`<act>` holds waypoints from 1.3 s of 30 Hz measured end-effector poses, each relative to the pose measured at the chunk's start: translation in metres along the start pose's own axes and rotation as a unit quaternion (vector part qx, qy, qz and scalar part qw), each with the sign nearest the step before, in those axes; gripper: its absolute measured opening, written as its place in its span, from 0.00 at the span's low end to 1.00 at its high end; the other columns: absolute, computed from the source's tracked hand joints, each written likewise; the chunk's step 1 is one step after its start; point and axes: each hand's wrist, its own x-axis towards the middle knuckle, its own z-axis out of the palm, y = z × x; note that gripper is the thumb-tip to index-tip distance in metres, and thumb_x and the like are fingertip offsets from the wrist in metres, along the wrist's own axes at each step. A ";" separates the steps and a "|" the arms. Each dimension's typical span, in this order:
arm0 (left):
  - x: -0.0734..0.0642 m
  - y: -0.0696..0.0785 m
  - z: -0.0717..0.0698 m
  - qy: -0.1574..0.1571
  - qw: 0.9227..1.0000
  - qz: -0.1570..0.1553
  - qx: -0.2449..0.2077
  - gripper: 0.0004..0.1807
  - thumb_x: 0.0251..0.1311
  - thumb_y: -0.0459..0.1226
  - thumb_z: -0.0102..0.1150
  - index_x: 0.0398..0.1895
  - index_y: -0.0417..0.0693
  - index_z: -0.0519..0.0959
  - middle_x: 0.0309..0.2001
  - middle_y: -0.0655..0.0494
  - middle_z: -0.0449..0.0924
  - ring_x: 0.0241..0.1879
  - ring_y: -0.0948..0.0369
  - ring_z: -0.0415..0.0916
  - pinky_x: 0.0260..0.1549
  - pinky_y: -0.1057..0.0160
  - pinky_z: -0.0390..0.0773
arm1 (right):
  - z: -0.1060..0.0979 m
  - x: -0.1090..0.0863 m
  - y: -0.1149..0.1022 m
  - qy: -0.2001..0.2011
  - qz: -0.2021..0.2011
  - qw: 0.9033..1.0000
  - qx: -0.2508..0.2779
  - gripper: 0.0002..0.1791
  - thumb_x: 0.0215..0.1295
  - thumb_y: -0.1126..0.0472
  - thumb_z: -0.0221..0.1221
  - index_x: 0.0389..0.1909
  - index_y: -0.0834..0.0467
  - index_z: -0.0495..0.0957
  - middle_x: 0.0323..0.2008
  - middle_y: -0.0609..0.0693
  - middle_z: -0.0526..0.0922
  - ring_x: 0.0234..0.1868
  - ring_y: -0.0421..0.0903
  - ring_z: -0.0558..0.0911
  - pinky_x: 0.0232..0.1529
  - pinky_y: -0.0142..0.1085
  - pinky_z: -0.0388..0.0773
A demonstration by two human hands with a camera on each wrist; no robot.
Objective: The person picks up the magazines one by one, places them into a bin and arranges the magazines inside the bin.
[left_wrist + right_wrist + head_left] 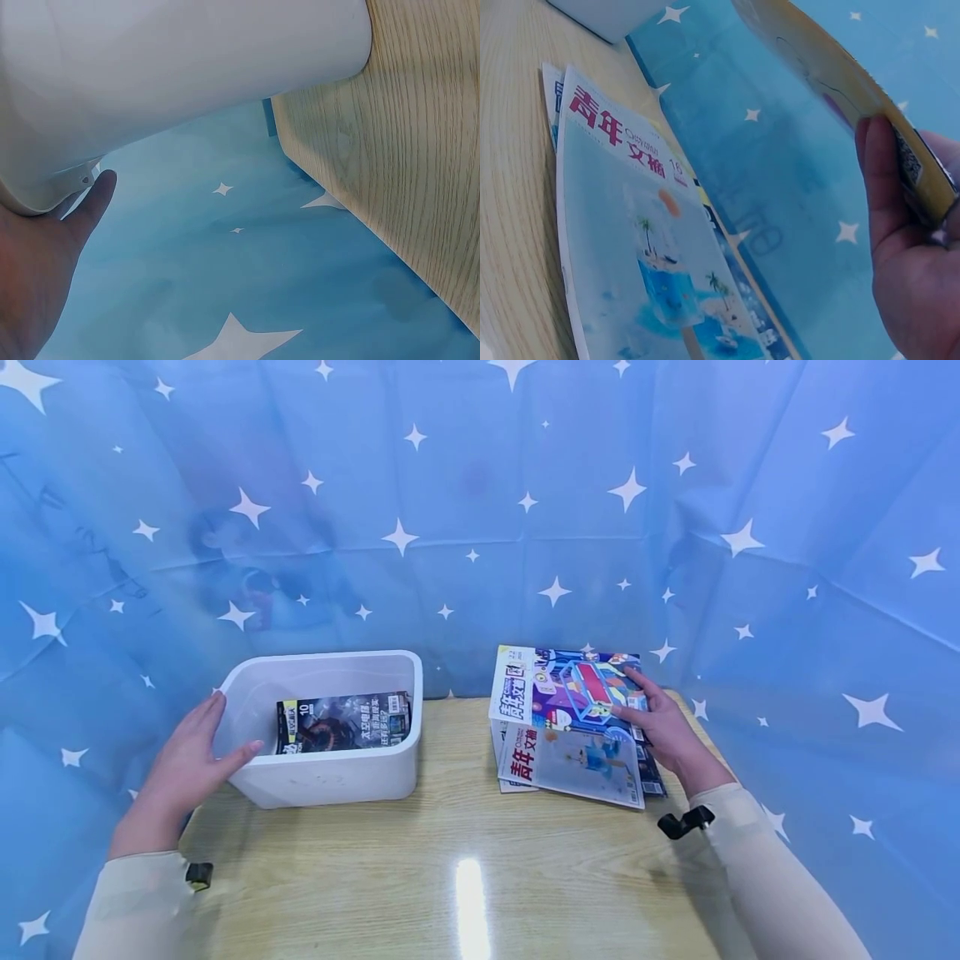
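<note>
My left hand [183,764] rests against the near left corner of a white plastic bin [330,781], its thumb along the front rim and its fingers straight at the side. In the left wrist view the bin wall [180,67] fills the top. A dark magazine [341,722] lies inside the bin. My right hand [667,727] pinches the right edge of a colourful magazine [573,689], thumb on one face and fingers on the other. This magazine is raised over a pale blue magazine [652,225] with red lettering, which tops a small pile and partly hides others beneath.
Everything stands on a wood-grain table [360,877], with a bright light reflection near its front. A blue curtain with white stars [472,485] hangs close behind the table and along both sides. The bin stands left, the magazine pile right.
</note>
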 end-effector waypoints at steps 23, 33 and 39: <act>0.001 0.001 0.001 0.000 1.000 -0.003 -0.001 0.61 0.76 0.61 0.63 0.90 0.35 0.40 0.88 0.29 0.38 0.85 0.27 0.38 0.74 0.16 0.48 | 0.014 -0.002 -0.022 -0.010 -0.009 1.000 0.008 0.49 0.79 0.47 0.68 0.88 0.20 0.50 0.88 0.60 0.52 0.67 0.59 0.81 0.58 0.42 0.89; 0.000 0.000 0.001 0.002 1.000 -0.001 0.001 0.61 0.76 0.61 0.63 0.90 0.34 0.40 0.88 0.29 0.37 0.85 0.27 0.39 0.75 0.16 0.47 | 0.025 -0.004 -0.034 -0.022 -0.025 0.999 0.012 0.49 0.79 0.49 0.68 0.89 0.23 0.50 0.87 0.61 0.54 0.67 0.59 0.82 0.57 0.42 0.90; -0.001 0.002 0.000 0.001 1.000 -0.001 0.001 0.61 0.76 0.61 0.63 0.90 0.34 0.40 0.88 0.29 0.38 0.85 0.27 0.39 0.74 0.16 0.47 | 0.031 -0.005 -0.042 -0.031 -0.029 0.999 0.030 0.48 0.79 0.50 0.69 0.88 0.24 0.52 0.87 0.60 0.55 0.64 0.55 0.85 0.58 0.44 0.89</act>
